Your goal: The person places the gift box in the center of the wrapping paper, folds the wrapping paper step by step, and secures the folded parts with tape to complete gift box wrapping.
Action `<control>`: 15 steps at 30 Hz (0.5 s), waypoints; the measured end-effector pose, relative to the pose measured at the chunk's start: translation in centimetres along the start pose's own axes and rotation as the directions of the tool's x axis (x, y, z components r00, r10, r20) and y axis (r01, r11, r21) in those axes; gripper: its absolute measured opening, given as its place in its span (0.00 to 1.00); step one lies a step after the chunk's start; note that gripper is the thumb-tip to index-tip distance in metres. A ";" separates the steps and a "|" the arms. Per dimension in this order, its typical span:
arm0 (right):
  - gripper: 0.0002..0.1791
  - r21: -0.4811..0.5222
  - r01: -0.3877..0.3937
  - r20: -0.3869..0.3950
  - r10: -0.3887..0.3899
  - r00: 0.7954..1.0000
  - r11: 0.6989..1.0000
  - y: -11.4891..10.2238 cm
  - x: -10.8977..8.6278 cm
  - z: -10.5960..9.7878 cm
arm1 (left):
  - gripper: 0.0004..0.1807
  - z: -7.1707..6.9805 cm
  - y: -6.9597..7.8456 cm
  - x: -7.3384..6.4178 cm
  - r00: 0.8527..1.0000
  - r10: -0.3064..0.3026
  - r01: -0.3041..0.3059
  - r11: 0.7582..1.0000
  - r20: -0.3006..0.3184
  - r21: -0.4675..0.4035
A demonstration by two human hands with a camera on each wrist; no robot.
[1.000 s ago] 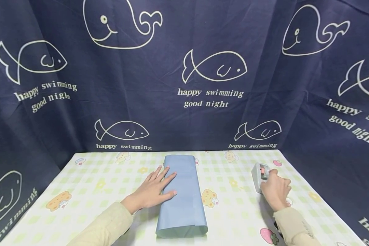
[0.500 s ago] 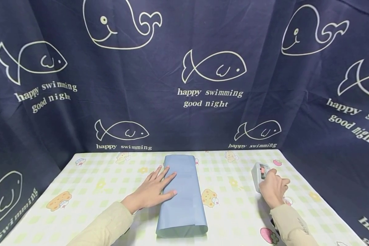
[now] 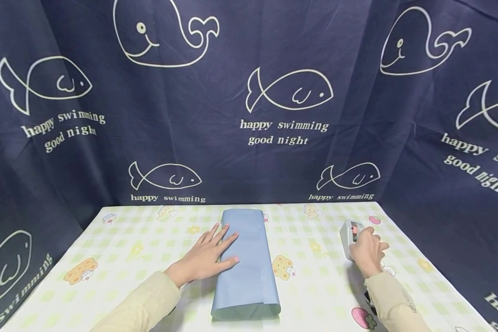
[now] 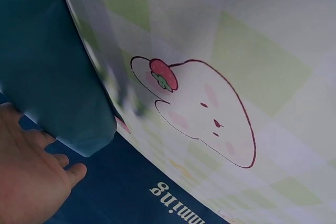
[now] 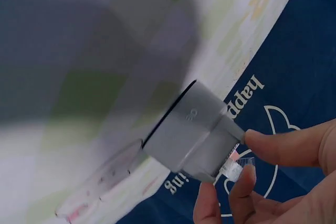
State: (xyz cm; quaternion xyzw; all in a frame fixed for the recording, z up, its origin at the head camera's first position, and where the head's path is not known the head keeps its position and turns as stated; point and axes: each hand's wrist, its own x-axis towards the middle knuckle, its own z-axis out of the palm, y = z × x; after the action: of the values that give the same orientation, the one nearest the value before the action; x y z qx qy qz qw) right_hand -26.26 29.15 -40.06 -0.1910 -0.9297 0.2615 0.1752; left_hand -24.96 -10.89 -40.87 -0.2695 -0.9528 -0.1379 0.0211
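In the head view, a sheet of blue paper folded into a flattened tube lies lengthwise on the table, its near end gaping. My left hand rests over its left edge with fingers spread, thumb and fingertips on the top face. To the right, a grey tape dispenser stands on the table. My right hand grips its near end, with digits at both sides, as the right wrist view shows. There, one fingertip touches the clear tape at the serrated edge. The blue paper fills the left wrist view's upper left.
A patterned tablecloth with green checks and cartoon figures covers the table. Behind it and along both sides hangs a dark blue curtain printed with fish and whales.
My right hand has shifted slightly left, closer over the tape dispenser, and its wrist has turned a little. The left hand and the blue paper stay where they were.
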 end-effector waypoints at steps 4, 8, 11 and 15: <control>0.25 0.064 -0.052 0.039 0.050 0.998 0.997 0.1 0.1 -0.2 | 0.38 0.0 -0.1 0.0 1.000 -0.003 0.003 1.000 0.005 -0.008; 0.26 0.200 -0.128 0.018 0.127 0.992 0.971 0.7 0.2 0.2 | 0.39 0.0 -0.1 0.0 1.000 0.001 -0.001 1.000 0.006 -0.007; 0.26 0.308 -0.198 0.015 0.203 0.979 0.931 1.1 0.2 0.5 | 0.39 0.1 -0.1 0.0 1.000 0.004 -0.004 1.000 0.004 -0.005; 0.27 0.380 -0.233 0.003 0.251 0.968 0.895 1.3 0.2 0.7 | 0.38 0.1 -0.1 0.0 1.000 0.006 -0.006 1.000 -0.001 -0.007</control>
State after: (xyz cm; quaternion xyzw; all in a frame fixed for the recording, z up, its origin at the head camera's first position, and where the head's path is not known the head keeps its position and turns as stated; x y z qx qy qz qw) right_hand -26.37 29.94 -41.34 -0.2738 -0.8267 0.4507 0.1964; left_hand -25.00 -10.91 -40.96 -0.2723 -0.9516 -0.1411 0.0208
